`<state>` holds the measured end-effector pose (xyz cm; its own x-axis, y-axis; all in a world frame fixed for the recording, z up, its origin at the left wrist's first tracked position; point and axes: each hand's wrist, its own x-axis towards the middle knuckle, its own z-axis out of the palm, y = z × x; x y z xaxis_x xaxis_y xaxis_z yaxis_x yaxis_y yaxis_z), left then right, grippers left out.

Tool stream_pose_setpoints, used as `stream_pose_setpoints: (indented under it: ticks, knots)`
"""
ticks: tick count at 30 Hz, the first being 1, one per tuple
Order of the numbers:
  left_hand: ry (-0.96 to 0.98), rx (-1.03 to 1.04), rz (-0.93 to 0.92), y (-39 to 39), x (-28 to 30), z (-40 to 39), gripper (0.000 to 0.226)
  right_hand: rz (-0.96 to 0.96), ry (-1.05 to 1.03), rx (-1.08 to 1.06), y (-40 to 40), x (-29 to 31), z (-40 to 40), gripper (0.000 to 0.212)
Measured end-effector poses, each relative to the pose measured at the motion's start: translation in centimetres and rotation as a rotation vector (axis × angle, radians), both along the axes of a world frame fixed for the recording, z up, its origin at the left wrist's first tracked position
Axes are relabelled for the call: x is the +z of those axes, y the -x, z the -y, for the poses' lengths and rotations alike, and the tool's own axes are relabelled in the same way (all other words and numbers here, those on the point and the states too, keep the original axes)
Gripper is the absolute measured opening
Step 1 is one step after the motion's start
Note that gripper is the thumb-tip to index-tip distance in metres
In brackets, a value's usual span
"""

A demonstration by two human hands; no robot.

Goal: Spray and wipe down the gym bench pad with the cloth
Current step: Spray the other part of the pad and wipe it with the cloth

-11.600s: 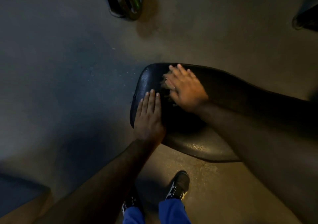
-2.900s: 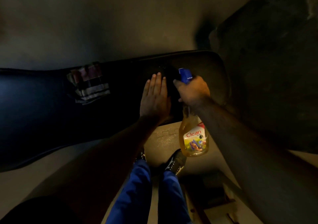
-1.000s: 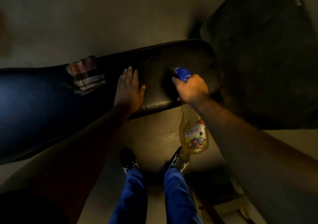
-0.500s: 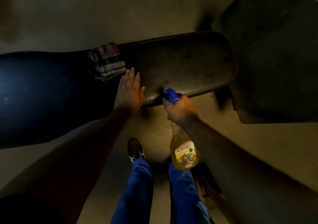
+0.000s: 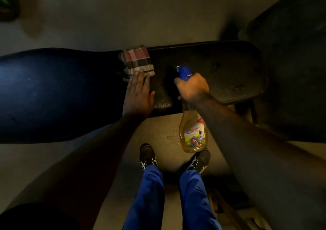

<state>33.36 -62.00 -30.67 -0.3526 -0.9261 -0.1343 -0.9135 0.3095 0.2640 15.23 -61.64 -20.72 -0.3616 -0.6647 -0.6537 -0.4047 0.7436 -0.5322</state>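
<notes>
The black bench pad (image 5: 220, 74) runs across the view, its right end dotted with wet drops. A checked pink and brown cloth (image 5: 136, 62) lies on the pad near its middle. My left hand (image 5: 138, 93) lies flat on the pad, fingers straight, fingertips touching the cloth's near edge. My right hand (image 5: 193, 86) grips the neck of a spray bottle (image 5: 193, 132) of orange liquid with a "Clean" label; its blue nozzle (image 5: 183, 71) points over the pad, and the bottle body hangs below the pad's front edge.
Concrete floor (image 5: 123, 18) lies beyond the bench. A large dark mat or pad (image 5: 296, 62) lies at the right. My shoes (image 5: 148, 156) and blue trouser legs stand in front of the bench. A weight plate (image 5: 7, 2) shows at the top left corner.
My left hand slid forward on the pad until its fingertips reached the cloth. My right hand with the bottle moved up from the pad's front edge to over the pad.
</notes>
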Motion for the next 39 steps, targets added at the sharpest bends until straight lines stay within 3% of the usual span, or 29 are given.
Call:
stream_pose_setpoints:
  ticks: [4, 8, 12, 16, 20, 22, 28, 33, 36, 39]
  knots:
    - [0.002, 0.01, -0.02, -0.2, 0.0, -0.2, 0.06, 0.074, 0.016, 0.009, -1.2, -0.7, -2.4, 0.017]
    - [0.006, 0.105, -0.036, -1.6, 1.0, -2.2, 0.056, 0.125, -0.048, 0.062, -3.0, -1.6, -6.0, 0.021]
    - [-0.092, 0.193, -0.025, -3.4, 0.7, -4.4, 0.061, 0.124, -0.069, 0.079, -5.4, -2.3, -8.4, 0.019]
    - [-0.132, 0.193, -0.035, -3.6, 0.8, -4.3, 0.062, 0.071, -0.072, 0.083, -6.6, -2.8, -8.8, 0.018]
    - [-0.159, 0.184, -0.08, -4.3, 2.5, -4.0, 0.062, 0.164, -0.003, 0.083, -7.1, -1.5, -7.4, 0.013]
    - [-0.199, 0.197, -0.141, -4.9, 4.0, -3.7, 0.058, 0.23, 0.057, 0.098, -7.6, -0.1, -6.2, 0.012]
    - [-0.561, 0.144, -0.427, -9.1, 9.8, -1.7, 0.028, 0.31, 0.185, 0.192, -11.7, 5.8, -1.1, 0.007]
    - [-0.725, 0.143, -0.739, -13.2, 13.6, 0.3, 0.045, 0.371, 0.413, 0.339, -16.9, 10.0, 3.0, 0.014]
    - [-0.692, 0.214, -0.824, -15.3, 14.4, 1.2, 0.055, 0.505, 0.483, 0.383, -20.0, 11.4, 4.7, 0.018]
    - [-0.529, 0.347, -0.742, -17.4, 14.6, 2.4, 0.055, 0.603, 0.51, 0.413, -22.5, 11.4, 6.3, 0.021]
